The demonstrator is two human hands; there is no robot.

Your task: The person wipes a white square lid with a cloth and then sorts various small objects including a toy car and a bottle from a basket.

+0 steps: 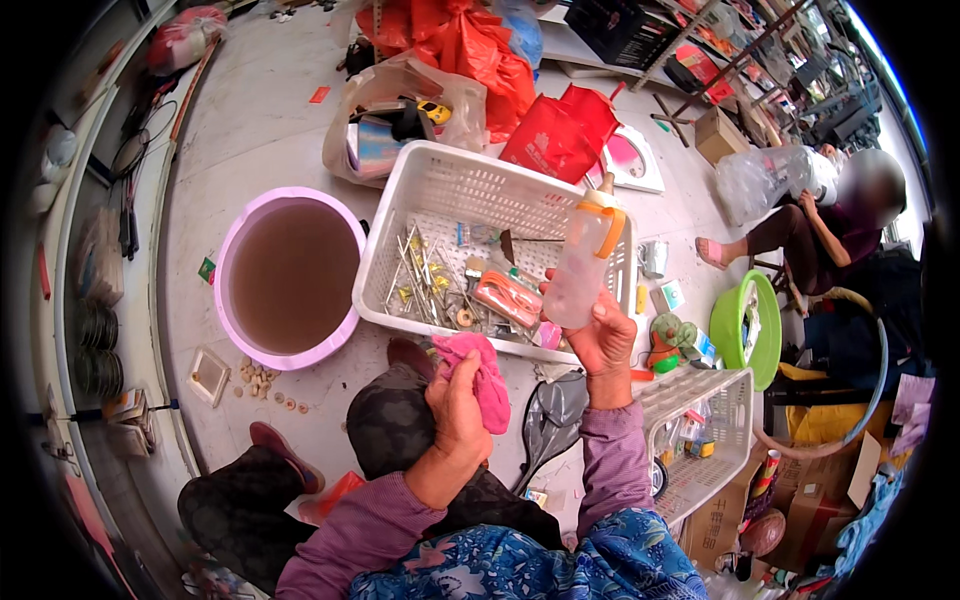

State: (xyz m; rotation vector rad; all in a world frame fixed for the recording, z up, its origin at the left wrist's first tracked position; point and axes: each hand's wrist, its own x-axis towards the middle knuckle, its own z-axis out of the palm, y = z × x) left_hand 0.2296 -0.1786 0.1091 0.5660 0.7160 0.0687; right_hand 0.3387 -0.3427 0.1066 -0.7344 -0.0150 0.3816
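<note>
My right hand (606, 334) grips a cloudy plastic baby bottle (576, 274) near its base, with the orange handle and teat pointing up and away from me. A pink cloth (487, 379) is bunched in my left hand (459, 412), above my knee. Both hands are at the near side of a white perforated plastic basket (495, 176). Inside it lie thin metal rods (420, 270), a paintbrush (474, 271), an orange packaged item (508, 296) and other small goods. Left of the basket stands a lilac basin (227, 259) of murky brown water (296, 274).
A smaller white basket (697, 450) and a green tub (724, 322) stand at my right, below a seated person (817, 232) holding a plastic-wrapped object. Beyond the basket are a red bag (559, 135) and a filled plastic bag (465, 94). Shelving (75, 247) lines the left.
</note>
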